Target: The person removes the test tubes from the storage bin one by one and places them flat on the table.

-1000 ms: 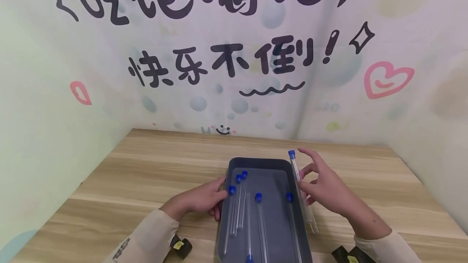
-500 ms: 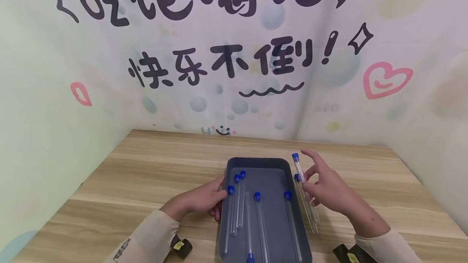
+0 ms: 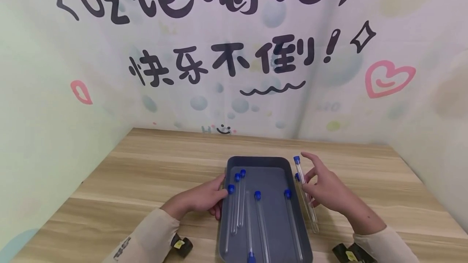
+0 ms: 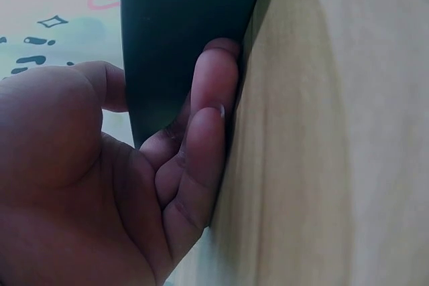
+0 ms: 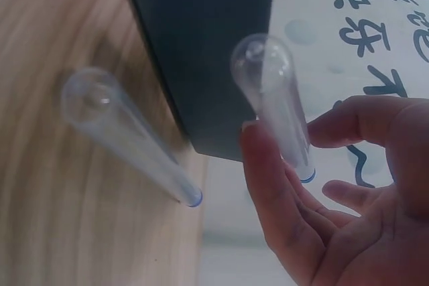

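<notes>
My left hand (image 3: 200, 199) grips the left wall of a dark grey tray (image 3: 272, 180); in the left wrist view its thumb bears on the rim and its fingers lie along the outer wall (image 4: 177, 25). Just outside the right wall, my right hand (image 3: 330, 192) pinches a clear test tube (image 5: 285, 102) with a blue cap (image 3: 297, 159) between thumb and fingers. The tube tilts, cap end up and away, and its index finger stands free. Below it a second capped test tube (image 5: 137, 142) lies on the table alongside the tray.
Several blue-capped test tubes lie inside the tray, such as one near its right wall (image 3: 293, 226) and one in the middle (image 3: 261, 226). The wooden table (image 3: 146, 165) meets a printed cloth backdrop (image 3: 175, 104). Black straps (image 3: 180, 246) sit at both wrists.
My right hand has carried its test tube slightly right and lower, from over the tray's right rim to beside it, uncovering the cap of the lying tube. The left hand has stayed put.
</notes>
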`<state>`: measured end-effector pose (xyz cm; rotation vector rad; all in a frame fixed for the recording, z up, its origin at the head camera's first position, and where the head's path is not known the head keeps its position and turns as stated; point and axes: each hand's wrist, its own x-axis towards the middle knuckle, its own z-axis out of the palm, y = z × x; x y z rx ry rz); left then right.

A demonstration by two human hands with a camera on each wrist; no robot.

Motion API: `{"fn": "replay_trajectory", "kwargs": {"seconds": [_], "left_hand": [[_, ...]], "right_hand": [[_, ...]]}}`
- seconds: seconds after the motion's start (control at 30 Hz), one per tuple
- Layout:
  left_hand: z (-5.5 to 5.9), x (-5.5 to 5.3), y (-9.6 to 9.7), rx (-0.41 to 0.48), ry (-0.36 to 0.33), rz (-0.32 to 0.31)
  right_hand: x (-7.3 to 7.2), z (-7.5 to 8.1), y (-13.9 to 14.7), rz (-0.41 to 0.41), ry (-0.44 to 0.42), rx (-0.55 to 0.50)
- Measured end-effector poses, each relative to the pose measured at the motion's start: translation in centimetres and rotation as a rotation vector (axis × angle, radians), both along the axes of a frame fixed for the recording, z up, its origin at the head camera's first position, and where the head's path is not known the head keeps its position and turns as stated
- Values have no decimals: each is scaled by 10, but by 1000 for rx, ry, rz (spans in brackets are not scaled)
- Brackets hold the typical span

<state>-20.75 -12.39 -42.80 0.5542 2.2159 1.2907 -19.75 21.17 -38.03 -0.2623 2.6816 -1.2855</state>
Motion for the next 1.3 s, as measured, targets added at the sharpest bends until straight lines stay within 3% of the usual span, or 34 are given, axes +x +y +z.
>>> {"fn": "replay_trajectory", "kwargs": {"seconds": [0.47, 0.87, 1.3], "left_hand": [[-1, -2, 0, -9, -2, -8], [-3, -3, 0, -2, -2, 4], [-5, -4, 1, 1, -1, 20]], "right_hand": [[0, -11, -1, 51, -62, 25], [-3, -16, -1, 54, -50, 57], [-3, -18, -1, 77, -86, 18]]}}
